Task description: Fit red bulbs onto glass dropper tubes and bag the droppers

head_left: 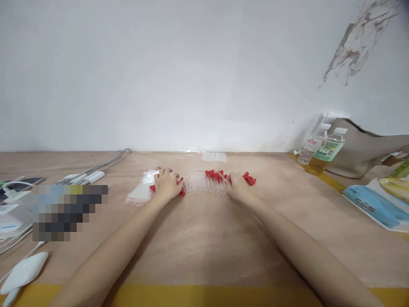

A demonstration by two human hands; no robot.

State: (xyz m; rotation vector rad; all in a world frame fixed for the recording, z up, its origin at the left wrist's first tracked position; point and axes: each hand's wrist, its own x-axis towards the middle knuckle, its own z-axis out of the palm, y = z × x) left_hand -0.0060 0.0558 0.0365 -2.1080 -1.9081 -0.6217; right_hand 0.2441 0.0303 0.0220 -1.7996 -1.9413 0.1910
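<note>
Thin clear glass tubes point(196, 185) lie side by side in a row between my hands. Toward the row's right end, several droppers with red rubber bulbs point(212, 175) lie with their glass ends pointing at me. My left hand point(168, 184) is curled over red rubber bulbs point(182, 192) at the row's left end, its thumb against one; the fingertips are partly hidden. Beneath and beside that hand are clear plastic bags point(139, 194). My right hand point(238, 187) is closed in a pinch on a thin glass tube at the row's right end. Beyond it lie loose red bulbs point(249, 178).
A flat clear bag point(214, 157) lies by the wall. On the right stand two drink bottles point(327, 149), a grey-brown container point(354, 157) and a blue tissue pack point(377, 207). Cables, white chargers point(81, 177) and a white mouse-like object point(27, 273) are at left.
</note>
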